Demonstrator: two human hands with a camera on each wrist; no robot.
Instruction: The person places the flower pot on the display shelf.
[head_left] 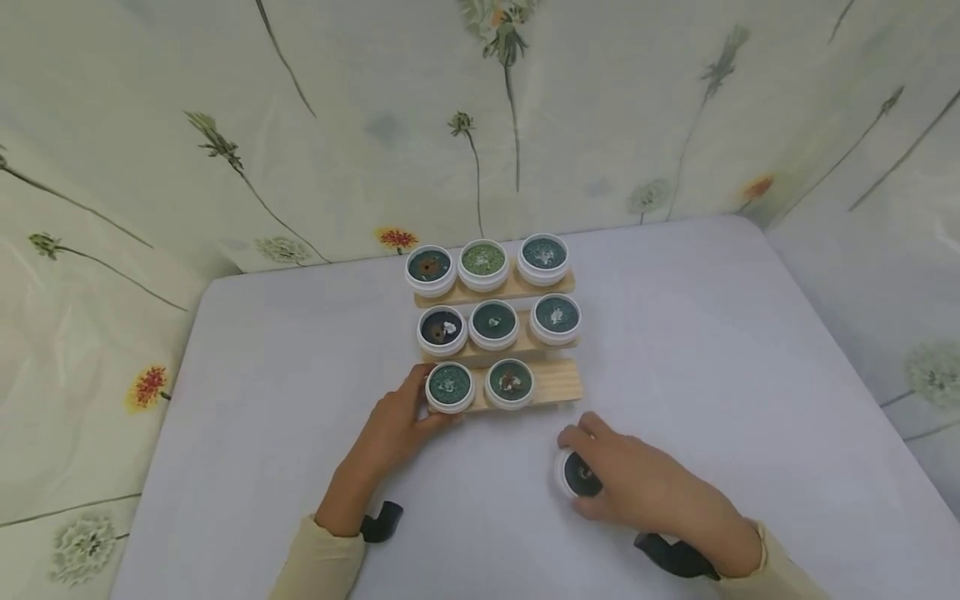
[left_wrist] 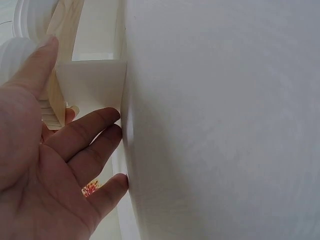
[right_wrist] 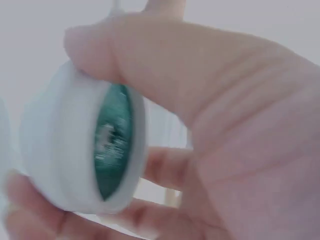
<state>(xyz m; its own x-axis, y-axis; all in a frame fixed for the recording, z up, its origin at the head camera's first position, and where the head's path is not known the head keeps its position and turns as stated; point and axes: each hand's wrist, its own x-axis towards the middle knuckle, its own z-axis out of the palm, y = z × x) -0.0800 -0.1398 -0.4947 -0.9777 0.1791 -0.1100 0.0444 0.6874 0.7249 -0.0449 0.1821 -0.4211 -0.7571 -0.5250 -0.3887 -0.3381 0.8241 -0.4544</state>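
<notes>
My right hand (head_left: 637, 479) grips a small white round jar (right_wrist: 75, 145) by its sides, thumb across one side and fingers round the other. The jar's top is dark green with a pale fleck, and in the head view the hand partly covers it. My left hand (head_left: 397, 421) holds the left end of a wooden three-step stand (head_left: 560, 381), with its thumb along the front edge of the lowest step. Beside those fingers sits a jar with a speckled green top (head_left: 450, 384). To its right stands a jar with a brown-and-white mark (head_left: 510, 383).
On the middle step are three jars, including one dark-topped jar (head_left: 441, 328). The back step holds three more, a light green one (head_left: 483, 260) in the middle. Beneath lies a white tabletop (head_left: 712, 358); behind it hangs a flower-patterned cloth (head_left: 360, 150).
</notes>
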